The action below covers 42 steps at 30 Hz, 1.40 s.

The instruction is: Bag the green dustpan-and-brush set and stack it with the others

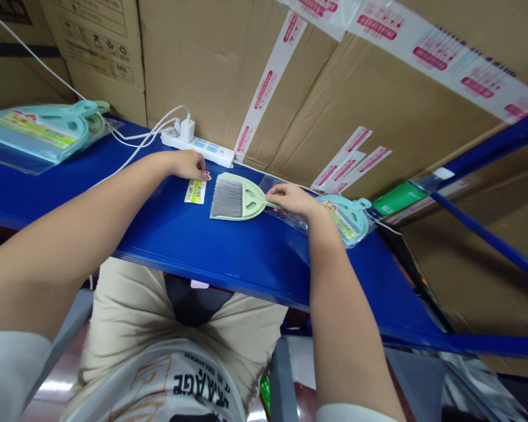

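In the middle of the blue tabletop lies a small hand brush (239, 197) with grey bristles and a pale green head, nested with a pale green dustpan or backing. My right hand (291, 199) has its fingers closed around the handle. To the left, a yellow-and-white label card (196, 190) lies on the surface, and the fingers of my left hand (188, 164) pinch its top corner. A clear plastic bag (286, 219) lies partly under my right hand.
Packed light-blue dustpan sets lie at the far left (48, 132) and right (347, 217). A white power strip (202, 149) with cables runs along the back. A green-labelled bottle (402, 196) lies at the right, by a blue frame bar (488, 231). Cardboard boxes (211, 64) wall the back.
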Each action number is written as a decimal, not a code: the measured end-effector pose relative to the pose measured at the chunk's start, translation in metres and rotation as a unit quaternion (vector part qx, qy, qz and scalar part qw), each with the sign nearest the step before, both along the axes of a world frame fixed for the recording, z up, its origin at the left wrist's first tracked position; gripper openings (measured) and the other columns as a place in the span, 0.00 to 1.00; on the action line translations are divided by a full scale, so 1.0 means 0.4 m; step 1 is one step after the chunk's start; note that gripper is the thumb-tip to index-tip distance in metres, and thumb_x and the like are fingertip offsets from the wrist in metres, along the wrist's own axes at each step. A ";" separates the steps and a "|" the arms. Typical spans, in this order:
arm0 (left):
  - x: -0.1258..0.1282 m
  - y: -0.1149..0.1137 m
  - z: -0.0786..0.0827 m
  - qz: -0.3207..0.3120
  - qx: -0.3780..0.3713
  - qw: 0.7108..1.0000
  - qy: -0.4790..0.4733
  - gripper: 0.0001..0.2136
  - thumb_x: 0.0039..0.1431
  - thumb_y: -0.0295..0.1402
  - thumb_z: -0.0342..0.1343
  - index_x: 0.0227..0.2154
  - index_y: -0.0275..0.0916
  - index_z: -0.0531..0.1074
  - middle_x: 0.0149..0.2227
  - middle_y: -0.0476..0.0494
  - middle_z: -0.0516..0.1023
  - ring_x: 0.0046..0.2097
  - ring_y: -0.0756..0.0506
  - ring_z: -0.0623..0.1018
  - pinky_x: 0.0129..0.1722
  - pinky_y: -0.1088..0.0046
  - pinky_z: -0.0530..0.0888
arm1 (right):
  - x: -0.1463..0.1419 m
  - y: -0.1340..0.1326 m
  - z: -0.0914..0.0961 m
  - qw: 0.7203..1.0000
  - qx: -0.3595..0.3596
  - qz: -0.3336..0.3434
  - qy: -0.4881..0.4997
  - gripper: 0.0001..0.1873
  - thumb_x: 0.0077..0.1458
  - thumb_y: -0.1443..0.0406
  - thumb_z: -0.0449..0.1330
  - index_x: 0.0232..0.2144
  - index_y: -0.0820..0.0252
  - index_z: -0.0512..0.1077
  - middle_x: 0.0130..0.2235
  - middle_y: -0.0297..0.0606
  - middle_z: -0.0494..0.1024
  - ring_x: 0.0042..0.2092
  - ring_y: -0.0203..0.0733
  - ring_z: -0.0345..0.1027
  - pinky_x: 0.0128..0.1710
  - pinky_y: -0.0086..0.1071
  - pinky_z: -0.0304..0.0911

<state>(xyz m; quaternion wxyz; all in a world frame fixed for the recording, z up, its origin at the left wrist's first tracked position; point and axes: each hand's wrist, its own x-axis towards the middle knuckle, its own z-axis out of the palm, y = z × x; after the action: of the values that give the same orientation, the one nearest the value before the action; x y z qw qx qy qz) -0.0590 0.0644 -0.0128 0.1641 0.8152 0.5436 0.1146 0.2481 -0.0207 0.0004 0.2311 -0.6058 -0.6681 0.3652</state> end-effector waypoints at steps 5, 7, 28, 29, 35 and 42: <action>0.001 -0.002 0.000 -0.014 -0.009 1.000 -0.011 0.15 0.41 0.47 0.62 0.31 0.45 0.83 0.31 0.43 0.83 0.41 0.38 0.81 0.45 0.67 0.73 | -0.015 -0.014 0.016 0.990 0.073 -0.060 -0.108 0.08 0.51 0.69 0.67 0.23 0.59 0.74 0.22 0.31 0.74 0.22 0.32 0.61 0.24 0.28 0.58; 0.002 -0.004 0.002 -0.014 0.003 1.000 -0.013 0.16 0.41 0.47 0.62 0.32 0.45 0.83 0.32 0.44 0.83 0.41 0.38 0.80 0.45 0.68 0.73 | -0.021 -0.019 0.020 0.984 0.094 -0.074 -0.134 0.08 0.53 0.69 0.65 0.23 0.59 0.73 0.24 0.33 0.75 0.24 0.34 0.64 0.27 0.30 0.60; 0.096 -0.168 0.106 -0.138 0.167 0.947 -0.238 0.09 0.51 0.35 0.60 0.36 0.41 0.76 0.37 0.47 0.80 0.40 0.45 0.76 0.45 0.68 0.71 | -0.090 -0.014 0.017 0.953 0.272 -0.009 0.133 0.14 0.53 0.56 0.69 0.38 0.53 0.71 0.39 0.37 0.77 0.45 0.42 0.72 0.42 0.35 0.71; 0.107 -0.180 0.104 -0.159 0.172 0.938 -0.254 0.09 0.52 0.36 0.60 0.36 0.41 0.76 0.35 0.47 0.79 0.38 0.46 0.75 0.43 0.68 0.71 | -0.105 -0.025 0.022 0.953 0.263 0.004 0.152 0.16 0.52 0.54 0.69 0.38 0.53 0.71 0.39 0.36 0.77 0.45 0.42 0.72 0.42 0.34 0.71; 0.149 -0.209 0.086 -0.167 0.157 0.923 -0.310 0.11 0.50 0.35 0.62 0.38 0.40 0.78 0.31 0.51 0.77 0.33 0.48 0.75 0.35 0.70 0.69 | -0.148 -0.063 0.031 0.955 0.214 0.020 0.205 0.21 0.48 0.50 0.73 0.35 0.51 0.69 0.38 0.33 0.74 0.43 0.40 0.72 0.38 0.31 0.72; 0.158 -0.222 0.090 -0.145 0.173 0.918 -0.326 0.10 0.50 0.37 0.63 0.36 0.40 0.79 0.29 0.52 0.77 0.35 0.47 0.76 0.38 0.70 0.70 | -0.150 -0.062 0.028 0.948 0.205 0.020 0.241 0.19 0.50 0.52 0.72 0.34 0.51 0.67 0.36 0.31 0.72 0.41 0.37 0.71 0.35 0.29 0.71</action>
<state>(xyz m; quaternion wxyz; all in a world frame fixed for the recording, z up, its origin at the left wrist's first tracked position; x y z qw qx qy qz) 0.0042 -0.0245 0.0231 0.2034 0.8184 0.3072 0.4410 0.1881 -0.0456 0.0117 0.4972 -0.4259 -0.6650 0.3594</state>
